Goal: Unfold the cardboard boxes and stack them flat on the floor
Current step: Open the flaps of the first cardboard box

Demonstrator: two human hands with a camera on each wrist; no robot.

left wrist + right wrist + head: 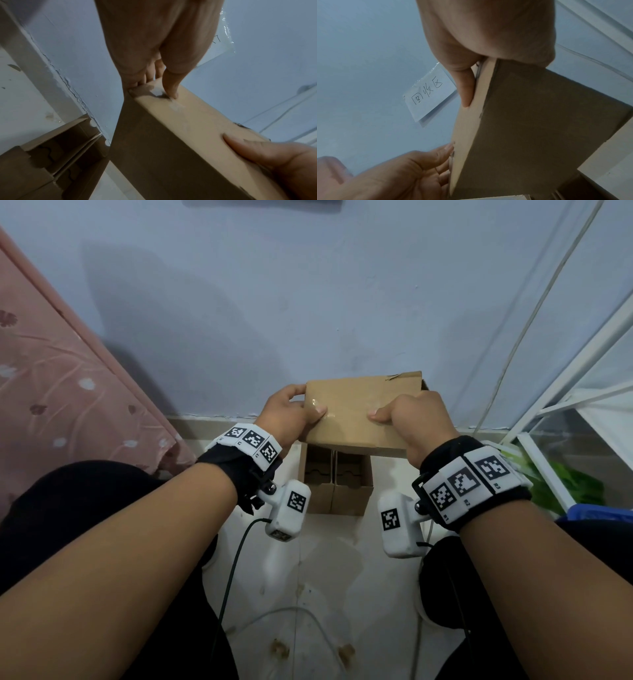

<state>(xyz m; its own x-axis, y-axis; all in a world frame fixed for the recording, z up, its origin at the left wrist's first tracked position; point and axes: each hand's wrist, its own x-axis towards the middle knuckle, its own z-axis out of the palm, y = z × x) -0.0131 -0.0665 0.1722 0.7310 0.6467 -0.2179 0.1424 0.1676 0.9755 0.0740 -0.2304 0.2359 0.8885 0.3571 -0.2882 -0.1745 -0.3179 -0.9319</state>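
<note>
Item: one cardboard box (359,409), still assembled, held in the air in front of the pale blue wall (308,302) and above the open boxes on the floor (337,484). Left hand (289,414): clamped on the box's left end, thumb pressed flat on the near face over a strip of clear tape, fingers curled behind. Right hand (411,422): clamped likewise on the right end, thumb on the near face, fingers round the back. Condition: box closed, tape glossy under both thumbs, a small tear at the upper far edge. Handling note, as judgement: the step is opening this box so it can collapse; it probably goes best by keeping one hand as anchor while the other works a thumb under the taped seam, peeling along it rather than tearing across the board, then pushing opposite corners together. Nearby: pink floral curtain (68,378), white frame (565,405), taped paper label (429,93) on the wall.
</note>
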